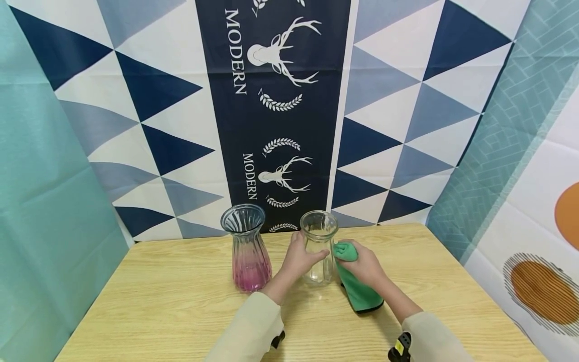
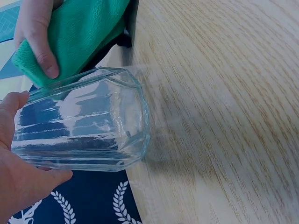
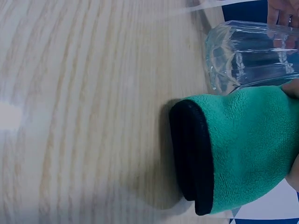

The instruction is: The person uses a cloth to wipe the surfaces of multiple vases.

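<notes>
A clear, ribbed glass vase (image 1: 319, 271) stands upright near the back of the wooden table. My left hand (image 1: 300, 257) grips it from the left, with the thumb across the near side and the fingers around the far side. In the left wrist view the glass (image 2: 88, 123) looks see-through, with flat facets near its base. On the vase's right side, my right hand (image 1: 365, 264) holds a folded green cloth (image 1: 362, 291) with a dark edge. The bunched top of the cloth is right at the glass, and its loose end (image 3: 247, 144) hangs down close over the table.
Left of my left hand stands a second ribbed vase (image 1: 250, 251), blue at the top and pink at the bottom. The wooden table (image 1: 149, 301) meets a patterned cloth backdrop (image 1: 289, 120) right behind both vases. Hanging fabric (image 1: 40, 201) borders the left side.
</notes>
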Motion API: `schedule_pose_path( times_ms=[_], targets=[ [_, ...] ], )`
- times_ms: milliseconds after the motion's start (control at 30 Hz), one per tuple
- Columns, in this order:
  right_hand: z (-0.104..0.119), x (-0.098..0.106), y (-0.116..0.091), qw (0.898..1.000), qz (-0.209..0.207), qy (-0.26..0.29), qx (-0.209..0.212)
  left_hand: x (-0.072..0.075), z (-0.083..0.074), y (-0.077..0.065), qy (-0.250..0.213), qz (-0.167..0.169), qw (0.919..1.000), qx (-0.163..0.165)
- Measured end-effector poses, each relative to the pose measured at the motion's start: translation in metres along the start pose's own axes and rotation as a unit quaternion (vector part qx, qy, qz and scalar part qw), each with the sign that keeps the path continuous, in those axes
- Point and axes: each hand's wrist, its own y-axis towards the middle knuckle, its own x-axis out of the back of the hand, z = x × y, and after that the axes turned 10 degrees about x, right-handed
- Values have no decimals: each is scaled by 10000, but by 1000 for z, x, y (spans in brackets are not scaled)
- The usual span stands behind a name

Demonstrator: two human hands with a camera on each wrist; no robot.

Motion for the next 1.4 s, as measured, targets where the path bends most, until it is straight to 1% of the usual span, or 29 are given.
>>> schedule_pose_path(
  times_ms=[233, 400, 500, 800, 1000, 1167, 1400],
  targets=[
    [10, 7, 9, 9987, -491, 142, 63, 0, 0, 0, -42, -126, 9997, -214],
    [18, 11, 16, 9962, -822, 264, 62, 0, -2, 1, -137, -85, 9998, -140],
    [20, 11, 18, 9957, -886, 270, 27, 0, -2, 1, -147, -78, 9998, -70],
    [20, 9, 16, 9965, -804, 210, 36, 0, -2, -1, -132, -39, 9999, -21],
    [16, 8, 14, 9987, -496, 73, 9, 2, -2, -1, -62, -49, 10000, 15],
    [10, 7, 11, 9997, -235, -7, -24, 2, -2, -1, -107, -31, 9999, 31],
    [2, 3, 6, 9998, -2, -166, 67, 1, -1, 0, -133, -31, 9999, 5]
  ],
)
